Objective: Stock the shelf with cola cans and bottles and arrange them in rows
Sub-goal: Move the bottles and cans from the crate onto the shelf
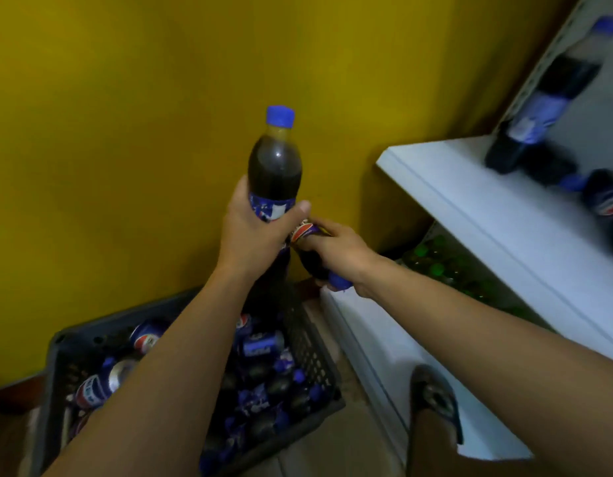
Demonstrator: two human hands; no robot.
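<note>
One wide-angle view, worn on the head, looks forward and steeply down along the person's own arms. It faces a yellow wall (126,132), which fills the frame from 9 through 12 o'clock. The forearms enter from 6 and 4 o'clock and meet at the centre, near the lens, where the left hand (253,232) grips a bottle (274,166) and the right hand (336,253) grips a second bottle (312,261). The crate (312,346) lies below at 7 o'clock. The shelf (487,215) runs slanted from 2 to 4 o'clock, blurred toward the edge. A foot (435,401) shows at 5 o'clock.
</note>
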